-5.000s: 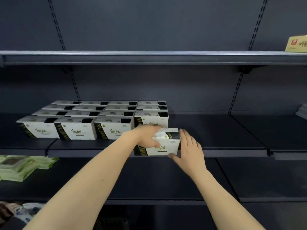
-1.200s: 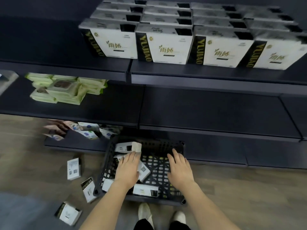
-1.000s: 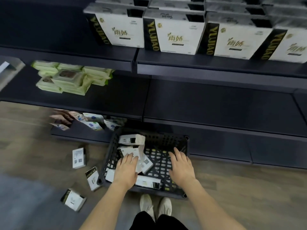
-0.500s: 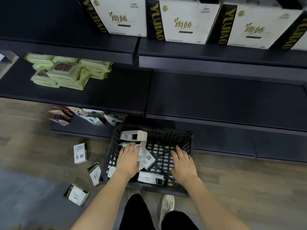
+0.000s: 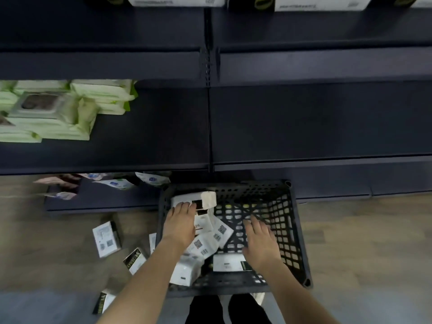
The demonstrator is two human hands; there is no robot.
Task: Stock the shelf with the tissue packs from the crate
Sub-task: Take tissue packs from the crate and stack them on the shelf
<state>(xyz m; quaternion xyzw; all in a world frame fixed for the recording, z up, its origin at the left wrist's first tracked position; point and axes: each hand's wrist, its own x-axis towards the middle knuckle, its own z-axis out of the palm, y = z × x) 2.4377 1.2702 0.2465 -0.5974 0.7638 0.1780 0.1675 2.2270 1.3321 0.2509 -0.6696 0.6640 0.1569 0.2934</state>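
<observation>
Dark perforated crate (image 5: 289,232) holds boxy white tissue packs (image 5: 210,239).

Left hand (image 5: 180,226) reached forward onto far tissue pack (image 5: 194,200).

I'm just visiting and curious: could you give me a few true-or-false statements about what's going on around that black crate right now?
1. Both hands are inside the black crate. True.
2. The right hand grips a tissue pack. False: it hovers open, holding nothing.
3. Tissue packs lie on the floor left of the crate, such as one white pack. True.
4. The green packs sit in the crate. False: they are on a shelf.
5. The left hand rests on packs in the crate. True.
</observation>
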